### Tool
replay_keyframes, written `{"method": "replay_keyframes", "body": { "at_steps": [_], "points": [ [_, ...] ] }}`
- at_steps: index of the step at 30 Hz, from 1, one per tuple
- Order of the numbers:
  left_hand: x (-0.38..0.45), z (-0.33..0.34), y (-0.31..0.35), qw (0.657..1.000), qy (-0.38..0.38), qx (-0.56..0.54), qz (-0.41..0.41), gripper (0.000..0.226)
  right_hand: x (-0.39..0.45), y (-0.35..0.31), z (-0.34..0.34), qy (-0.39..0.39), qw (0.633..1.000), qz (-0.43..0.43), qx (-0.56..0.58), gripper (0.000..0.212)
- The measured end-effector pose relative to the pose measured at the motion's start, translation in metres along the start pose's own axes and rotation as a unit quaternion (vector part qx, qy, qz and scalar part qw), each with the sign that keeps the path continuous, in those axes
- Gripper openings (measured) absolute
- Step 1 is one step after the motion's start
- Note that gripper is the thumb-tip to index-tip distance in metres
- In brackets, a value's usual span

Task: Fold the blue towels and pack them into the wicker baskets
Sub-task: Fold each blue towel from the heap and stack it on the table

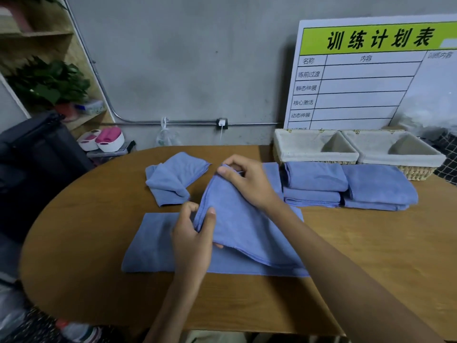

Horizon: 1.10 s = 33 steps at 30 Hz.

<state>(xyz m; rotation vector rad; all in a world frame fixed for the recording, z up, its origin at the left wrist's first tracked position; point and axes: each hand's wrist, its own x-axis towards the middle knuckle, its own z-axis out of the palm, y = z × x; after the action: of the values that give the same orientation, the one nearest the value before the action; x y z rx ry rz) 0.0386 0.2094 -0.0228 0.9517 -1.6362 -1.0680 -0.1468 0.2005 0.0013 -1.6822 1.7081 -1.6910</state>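
Note:
A blue towel (158,246) lies spread on the wooden table (81,280), its right half lifted and brought over to the left. My left hand (191,240) pinches the near corner of that lifted half. My right hand (244,180) pinches its far corner, raised above the table. A loosely crumpled blue towel (170,180) lies behind at the left. Two stacks of folded blue towels (314,185) (379,188) sit at the right. Behind them stand two wicker baskets with cloth liners (294,147) (366,149), nothing visible inside them.
A large white board (371,78) with a green header leans on the grey wall behind the baskets. At the left are a dark bag (37,159), wooden shelves with a plant (47,82) and white tubs (108,142) holding pink items. A plastic bottle (79,331) lies near the table's front edge.

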Motion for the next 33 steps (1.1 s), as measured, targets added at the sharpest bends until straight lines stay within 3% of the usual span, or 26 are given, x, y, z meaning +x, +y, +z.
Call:
{"method": "replay_keyframes", "body": {
  "at_steps": [14, 18, 21, 25, 28, 33],
  "points": [
    [0.035, -0.104, -0.043, 0.99, 0.061, 0.124, 0.04, 0.029, 0.038, -0.01, 0.135, -0.022, 0.997, 0.009, -0.074, 0.03],
    [0.035, -0.119, -0.087, 0.962, 0.057, 0.268, -0.007, 0.025, 0.023, 0.011, 0.161, -0.12, 0.974, 0.036, -0.187, 0.026],
    [0.032, -0.119, -0.098, 0.953, 0.046, 0.298, -0.018, 0.018, 0.005, 0.038, 0.167, -0.179, 0.959, 0.029, -0.22, 0.027],
    [0.032, -0.115, -0.097, 0.945, 0.052, 0.322, 0.007, 0.019, -0.006, 0.047, 0.153, -0.137, 0.959, -0.05, -0.244, 0.026],
    [0.032, -0.116, -0.102, 0.938, 0.047, 0.344, 0.022, 0.024, -0.022, 0.052, 0.126, -0.064, 0.944, -0.094, -0.311, 0.029],
    [0.034, -0.116, -0.114, 0.918, 0.027, 0.394, 0.03, 0.032, -0.062, 0.072, 0.044, -0.025, 0.926, -0.071, -0.37, 0.022]
  ]
}}
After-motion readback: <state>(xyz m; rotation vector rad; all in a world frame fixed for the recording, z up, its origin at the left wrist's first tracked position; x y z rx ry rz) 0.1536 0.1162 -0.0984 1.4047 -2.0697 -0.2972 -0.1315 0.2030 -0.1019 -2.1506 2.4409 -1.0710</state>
